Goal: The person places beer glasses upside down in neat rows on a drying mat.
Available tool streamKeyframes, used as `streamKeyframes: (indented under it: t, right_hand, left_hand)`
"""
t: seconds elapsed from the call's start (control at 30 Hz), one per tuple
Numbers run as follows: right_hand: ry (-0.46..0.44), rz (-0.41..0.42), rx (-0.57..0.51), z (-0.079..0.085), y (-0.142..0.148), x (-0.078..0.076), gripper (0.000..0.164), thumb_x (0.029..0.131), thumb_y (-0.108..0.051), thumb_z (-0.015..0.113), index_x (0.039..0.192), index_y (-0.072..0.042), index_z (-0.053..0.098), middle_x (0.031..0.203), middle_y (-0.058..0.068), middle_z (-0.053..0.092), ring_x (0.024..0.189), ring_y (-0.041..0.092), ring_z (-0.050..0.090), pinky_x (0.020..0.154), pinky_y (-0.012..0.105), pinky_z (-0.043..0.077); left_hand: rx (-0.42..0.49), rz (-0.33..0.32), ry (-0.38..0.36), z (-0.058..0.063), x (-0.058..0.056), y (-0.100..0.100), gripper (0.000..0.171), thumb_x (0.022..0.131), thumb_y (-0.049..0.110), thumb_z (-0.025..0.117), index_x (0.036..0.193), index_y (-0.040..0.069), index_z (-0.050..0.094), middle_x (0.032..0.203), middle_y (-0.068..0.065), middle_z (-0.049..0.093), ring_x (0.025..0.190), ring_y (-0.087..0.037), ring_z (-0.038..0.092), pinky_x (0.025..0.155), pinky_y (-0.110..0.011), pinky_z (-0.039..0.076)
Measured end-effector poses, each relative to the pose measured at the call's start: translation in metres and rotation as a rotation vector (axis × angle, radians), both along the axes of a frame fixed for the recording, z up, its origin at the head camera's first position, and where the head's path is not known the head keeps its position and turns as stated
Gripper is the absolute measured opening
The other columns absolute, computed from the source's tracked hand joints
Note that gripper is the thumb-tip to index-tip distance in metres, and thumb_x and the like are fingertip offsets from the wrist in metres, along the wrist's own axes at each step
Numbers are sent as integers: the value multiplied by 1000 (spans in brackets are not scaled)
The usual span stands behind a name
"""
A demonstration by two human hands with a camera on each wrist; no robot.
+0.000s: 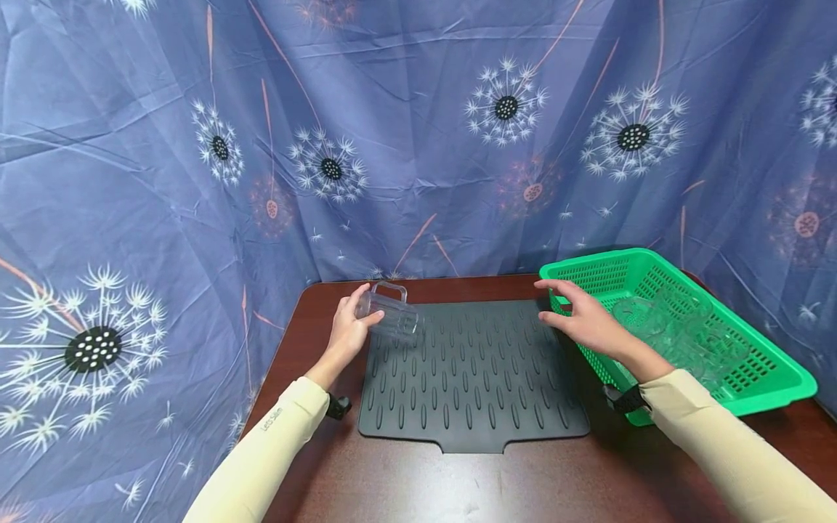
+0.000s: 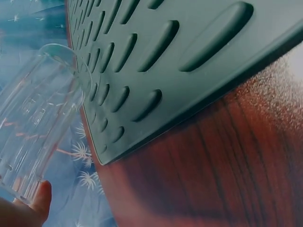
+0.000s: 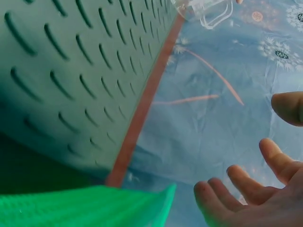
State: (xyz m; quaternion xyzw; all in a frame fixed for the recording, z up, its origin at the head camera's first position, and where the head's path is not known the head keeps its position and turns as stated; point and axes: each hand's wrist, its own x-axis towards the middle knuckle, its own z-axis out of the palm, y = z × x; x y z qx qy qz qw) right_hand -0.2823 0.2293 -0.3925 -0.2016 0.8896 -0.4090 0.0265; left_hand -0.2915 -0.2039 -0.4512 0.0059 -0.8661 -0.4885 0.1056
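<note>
A clear glass mug [image 1: 392, 317] is tilted nearly on its side above the left back part of a dark ribbed mat [image 1: 471, 378]. My left hand [image 1: 350, 324] grips the mug near its base, thumb along the near side, and the handle points away toward the curtain. The left wrist view shows the mug's rim [image 2: 66, 52] angled toward the mat. Near the mat's right back corner my right hand [image 1: 585, 319] hovers with fingers spread and nothing between them. In the right wrist view its fingers [image 3: 274, 161] are apart from the thumb.
A green plastic basket [image 1: 778, 374] stands on the right of the brown wooden table [image 1: 418, 483]. Several clear glass mugs [image 1: 686, 334] lie inside it. Behind the table hangs a blue curtain [image 1: 405, 203] with dandelion prints, which also runs along the left side.
</note>
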Motion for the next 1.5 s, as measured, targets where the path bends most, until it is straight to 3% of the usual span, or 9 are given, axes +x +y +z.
streamKeyframes:
  t: [0.2, 0.4, 0.67, 1.03, 1.27, 1.5]
  right_hand:
    - [70, -34, 101, 11, 20, 4, 67, 100, -31, 64, 155, -9, 35, 159, 22, 31, 144, 49, 28, 108, 69, 30]
    - [157, -84, 176, 21, 35, 8, 63, 98, -26, 66, 152, -6, 39, 153, 26, 38, 140, 53, 31, 100, 70, 31]
    - [182, -154, 237, 27, 52, 8, 62, 96, -23, 68, 149, -2, 42, 149, 30, 41, 138, 55, 31, 103, 70, 26]
    - [119, -130, 353, 17, 74, 4, 71, 93, -25, 72, 150, 1, 37, 149, 38, 33, 137, 62, 21, 103, 73, 20]
    - [100, -120, 425, 12, 80, 4, 73, 92, -25, 73, 148, 4, 37, 146, 43, 31, 133, 63, 25, 104, 72, 20]
    - [57, -132, 495, 8, 82, 6, 72, 92, -27, 70, 149, 3, 37, 145, 44, 31, 129, 66, 27, 101, 75, 23]
  left_hand:
    - [-3, 6, 25, 3, -2, 3, 68, 91, 26, 72, 153, 22, 44, 136, -13, 44, 127, -32, 44, 107, -51, 37]
    - [-25, 19, 42, 6, -6, 1, 70, 89, 22, 73, 153, 19, 44, 140, -14, 42, 131, -33, 39, 109, -51, 34]
    - [-71, 10, 64, 14, -15, 0, 70, 88, 22, 74, 152, 21, 45, 142, -13, 41, 136, -33, 33, 112, -51, 32]
    - [-141, -6, 46, 22, -19, 3, 71, 89, 20, 73, 154, 23, 43, 146, -12, 36, 136, -32, 29, 112, -51, 33]
    - [-171, -29, 23, 23, -21, 1, 70, 90, 19, 71, 154, 21, 42, 147, -13, 35, 137, -33, 28, 110, -52, 34]
    - [-185, -56, 11, 24, -24, 2, 70, 91, 21, 70, 155, 26, 41, 151, -12, 31, 139, -32, 25, 110, -53, 34]
